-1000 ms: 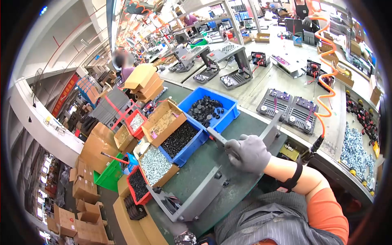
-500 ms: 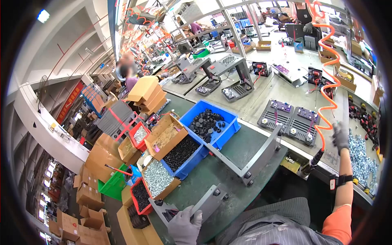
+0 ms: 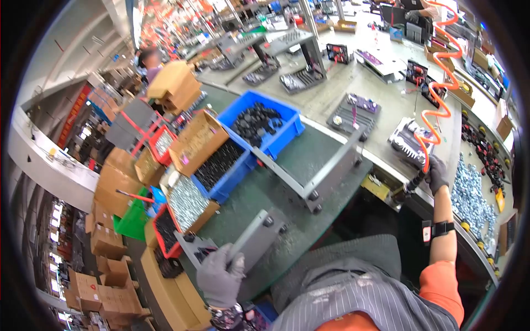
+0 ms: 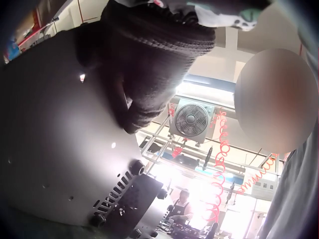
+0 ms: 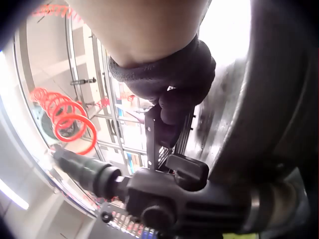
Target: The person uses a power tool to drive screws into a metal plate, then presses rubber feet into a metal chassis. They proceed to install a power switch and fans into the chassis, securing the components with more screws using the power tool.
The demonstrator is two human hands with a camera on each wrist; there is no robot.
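Observation:
In the head view my gloved left hand [image 3: 221,276] grips the edge of a grey U-shaped metal bracket [image 3: 256,243] at the green table's near side. Close up in the left wrist view, the bracket's broad panel [image 4: 60,129] has slots and black round feet. My gloved right hand [image 3: 437,174] reaches to the bench edge and holds a black slotted base plate [image 3: 406,148] by its near end, tilted. From the right wrist, the fingers [image 5: 174,107] are curled over the plate's edge. A black air screwdriver [image 5: 164,199] on an orange coiled hose [image 3: 441,88] sits just in front.
A second bracket [image 3: 331,171] stands mid-table. Behind it are a blue bin [image 3: 295,129] of black caps and boxes of screws. Another slotted plate [image 3: 342,118] lies on the bench [image 3: 309,105]. Metal fittings [image 3: 469,193] are heaped at right; cartons [image 3: 113,292] stand lower left.
My right hand left the mid-table bracket, reached right to the bench and took hold of one of two slotted plates, now tilted. My left hand came into fuller view on the near bracket.

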